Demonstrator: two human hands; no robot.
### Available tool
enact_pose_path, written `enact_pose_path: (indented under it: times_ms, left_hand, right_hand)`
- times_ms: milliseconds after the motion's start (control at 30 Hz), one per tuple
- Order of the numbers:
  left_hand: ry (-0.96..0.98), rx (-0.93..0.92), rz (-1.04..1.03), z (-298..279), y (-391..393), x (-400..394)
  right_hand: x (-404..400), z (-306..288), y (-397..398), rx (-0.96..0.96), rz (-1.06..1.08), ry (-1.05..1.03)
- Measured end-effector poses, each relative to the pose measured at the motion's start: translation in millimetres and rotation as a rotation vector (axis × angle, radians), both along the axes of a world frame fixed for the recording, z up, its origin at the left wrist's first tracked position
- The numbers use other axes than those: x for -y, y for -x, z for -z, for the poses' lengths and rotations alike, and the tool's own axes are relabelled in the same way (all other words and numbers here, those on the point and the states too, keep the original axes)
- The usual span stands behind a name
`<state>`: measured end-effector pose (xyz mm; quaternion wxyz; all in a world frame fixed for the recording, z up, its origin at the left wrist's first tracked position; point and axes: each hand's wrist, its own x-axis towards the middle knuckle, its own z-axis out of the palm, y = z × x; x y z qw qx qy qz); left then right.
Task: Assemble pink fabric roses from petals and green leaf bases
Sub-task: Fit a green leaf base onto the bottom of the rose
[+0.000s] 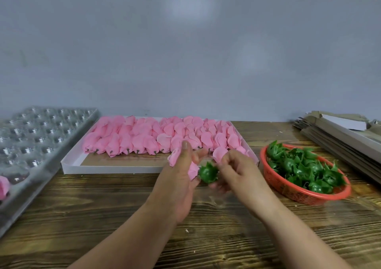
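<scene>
Currently joining — left hand [181,171] is gripping a pink rose head [192,170], fingers curled round its petals; right hand [235,171] is pinching a green leaf base [208,172] against it, above the wooden table [103,206]. Advice — keeping the base centred under the bloom while seating it.

Wooden table [107,211] (dark-grained) bears tray [68,166], basket [288,192].
</scene>
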<state>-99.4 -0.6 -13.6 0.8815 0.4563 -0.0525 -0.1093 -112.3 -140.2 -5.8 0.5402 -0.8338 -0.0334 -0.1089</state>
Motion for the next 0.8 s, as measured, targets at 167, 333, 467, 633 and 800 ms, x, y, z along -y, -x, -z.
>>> enact_pose_path:
  times_ms: [167, 333, 467, 633, 800]
  left_hand:
    - [-0.001, 0.006, 0.056, 0.3, 1.0, -3.8]
    - [-0.127, 0.085, 0.008, 2.3, 0.8, -3.7]
    - [-0.150, 0.117, -0.040, 4.8, 0.1, -1.8]
    - [-0.066, 0.085, -0.030, 6.4, -1.1, -1.3]
    - [0.009, 0.009, -0.075, 6.7, 1.9, 3.7]
  right_hand:
    - [-23.7, 1.2, 9.6, 0.010, -0.027, 0.071]
    - [-26.8, -1.5, 14.9, -0.073, -0.067, -0.203]
    - [-28.8, -2.6, 17.1, -0.141, -0.102, -0.438]
    - [-27.8, -2.1, 17.0, -0.210, -0.163, -0.677]
    - [-35.4, 7.2, 16.5, -0.197, -0.160, -0.726]
